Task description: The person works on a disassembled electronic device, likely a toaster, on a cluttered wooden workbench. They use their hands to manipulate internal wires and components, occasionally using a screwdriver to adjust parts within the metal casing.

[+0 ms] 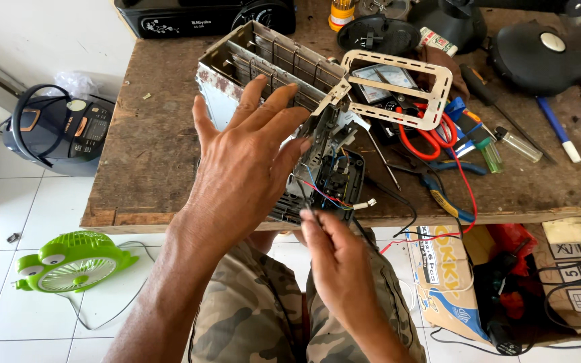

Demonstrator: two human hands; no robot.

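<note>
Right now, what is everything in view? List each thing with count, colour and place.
toaster frame: one, bare grey metal, stripped of its cover, on the bench at centre
wiring: blue, red and black leads at the frame's near end
workbench: one, worn brown wood
meter: one, pale dial, under a cream plastic frame
scissors: one, red handles, right of the frame
pliers: one, blue handles, near bench edge
marker: one, blue and white, far right
fan: one, green, on the white tiled floor at left
rice cooker: one, dark grey, on the floor
cardboard boxes: several, under the bench
left hand: spread against the frame's side
right hand: pinching a thin tool at the wiring
</note>
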